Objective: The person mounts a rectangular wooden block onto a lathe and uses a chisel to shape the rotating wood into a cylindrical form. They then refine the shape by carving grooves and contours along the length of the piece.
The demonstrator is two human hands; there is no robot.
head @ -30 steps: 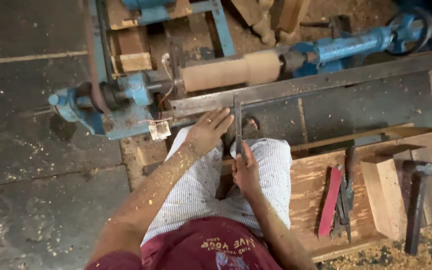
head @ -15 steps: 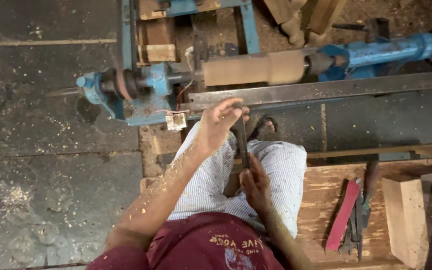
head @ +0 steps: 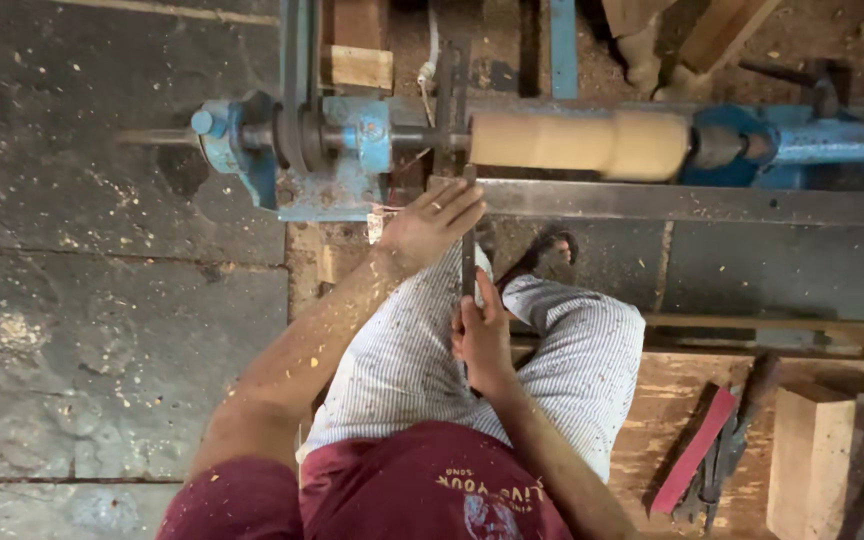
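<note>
The left hand (head: 434,222) has moved up to the steel rest bar (head: 692,204), fingers spread flat over the chisel (head: 468,245). The right hand (head: 482,335) grips the chisel's lower end, closed. The tip now points at the wooden cylinder (head: 577,143) on the lathe (head: 332,150) — cutting position, by appearance.

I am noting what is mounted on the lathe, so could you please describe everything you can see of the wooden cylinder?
The wooden cylinder is pale tan, smooth and round, lying level between the blue lathe head on its left and a dark holder on its right. Its right part looks slightly thicker and darker. A grey metal bar runs just below it. The left hand rests near its left end, beside a thin tool; contact is unclear.
</note>
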